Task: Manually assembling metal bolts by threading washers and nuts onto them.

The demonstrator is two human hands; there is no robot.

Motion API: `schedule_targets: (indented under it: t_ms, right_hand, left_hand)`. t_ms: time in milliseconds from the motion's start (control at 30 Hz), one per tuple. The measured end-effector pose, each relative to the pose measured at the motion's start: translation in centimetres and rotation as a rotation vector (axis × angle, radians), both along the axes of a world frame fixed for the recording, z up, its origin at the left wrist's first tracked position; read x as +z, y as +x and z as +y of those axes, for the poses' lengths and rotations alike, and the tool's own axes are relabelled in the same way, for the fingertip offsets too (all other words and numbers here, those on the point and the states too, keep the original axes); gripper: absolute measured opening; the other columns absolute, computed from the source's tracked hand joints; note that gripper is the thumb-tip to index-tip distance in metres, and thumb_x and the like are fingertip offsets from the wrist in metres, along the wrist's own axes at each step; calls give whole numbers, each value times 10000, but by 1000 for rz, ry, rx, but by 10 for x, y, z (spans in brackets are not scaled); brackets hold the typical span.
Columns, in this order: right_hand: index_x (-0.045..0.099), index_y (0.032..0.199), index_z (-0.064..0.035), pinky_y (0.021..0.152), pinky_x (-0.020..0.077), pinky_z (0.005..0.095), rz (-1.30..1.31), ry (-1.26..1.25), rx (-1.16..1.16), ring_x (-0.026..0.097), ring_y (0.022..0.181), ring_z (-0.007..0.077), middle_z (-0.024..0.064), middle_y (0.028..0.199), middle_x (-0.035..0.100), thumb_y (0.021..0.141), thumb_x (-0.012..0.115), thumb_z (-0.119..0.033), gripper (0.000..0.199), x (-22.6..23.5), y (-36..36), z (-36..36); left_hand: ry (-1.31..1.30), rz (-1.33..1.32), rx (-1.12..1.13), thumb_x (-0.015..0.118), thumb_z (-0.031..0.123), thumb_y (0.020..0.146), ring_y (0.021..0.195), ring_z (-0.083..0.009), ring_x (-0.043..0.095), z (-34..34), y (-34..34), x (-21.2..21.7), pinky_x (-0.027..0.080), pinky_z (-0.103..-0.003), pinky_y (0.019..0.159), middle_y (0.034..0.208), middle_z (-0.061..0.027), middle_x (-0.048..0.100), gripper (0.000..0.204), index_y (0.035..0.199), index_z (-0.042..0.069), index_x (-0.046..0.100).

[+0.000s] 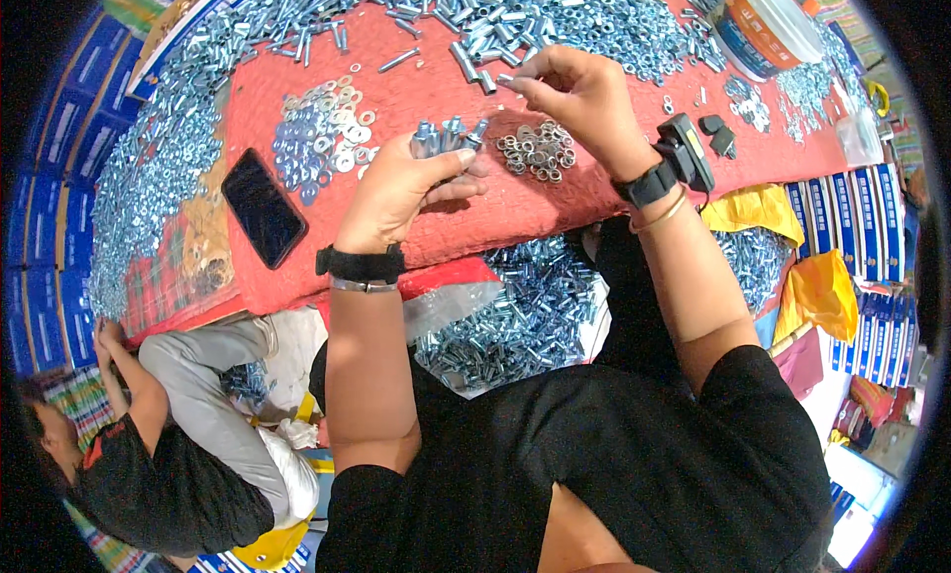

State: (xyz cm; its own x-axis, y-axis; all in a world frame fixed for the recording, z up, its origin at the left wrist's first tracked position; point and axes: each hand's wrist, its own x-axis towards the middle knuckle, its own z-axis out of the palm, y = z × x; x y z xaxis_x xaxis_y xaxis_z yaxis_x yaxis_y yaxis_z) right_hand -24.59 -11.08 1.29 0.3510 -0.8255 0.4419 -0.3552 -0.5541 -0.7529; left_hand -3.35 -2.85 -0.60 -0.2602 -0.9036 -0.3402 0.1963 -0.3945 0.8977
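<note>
My left hand [391, 189] is closed around a bunch of metal bolts [451, 137], their ends standing up between thumb and fingers. Up and to the right, my right hand [580, 88] pinches a small shiny metal piece [506, 80]; its exact kind is too small to tell. Between and below the hands lies a little heap of nuts [538, 150] on the red cloth [416, 88]. To the left of my left hand, flat washers [332, 127] are spread out. Beyond both hands stretches a large pile of bolts and sleeves [565, 18].
A black phone [264, 208] lies at the table's left. A white bucket [761, 28] stands at the back right. Loose bolts [520, 306] fill a sack under the table edge. Another person [178, 464] sits at lower left. Blue boxes [59, 226] are stacked along the left.
</note>
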Motion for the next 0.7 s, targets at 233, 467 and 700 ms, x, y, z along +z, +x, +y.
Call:
schedule_targets:
  t_ms: [233,467,700]
  right_hand:
    - [658,827,-1,561,459,271,331,64,-14,578,601,129,53,675,629,845,641,-200,200,-7,-50,-34]
    - [714,782,-99,643,506,378,686,-23,-316,648,700,291,111,737,669,695,693,-271,194,-17,-99,-47]
    - [707,820,-54,632,491,354,696,72,-155,638,667,272,126,730,663,675,690,-183,195,-30,-106,-49]
  left_hand:
    - [-14,17,45,642,122,848,733,-198,679,1,-2,3,558,-259,625,892,-153,662,219,986,-36,579]
    - [6,2,24,646,122,847,737,-198,677,-1,-4,3,562,-256,636,876,-143,660,219,975,-43,584]
    - [-3,17,13,647,123,845,725,-194,675,-4,-7,-1,566,-267,637,878,-137,662,214,972,-39,589]
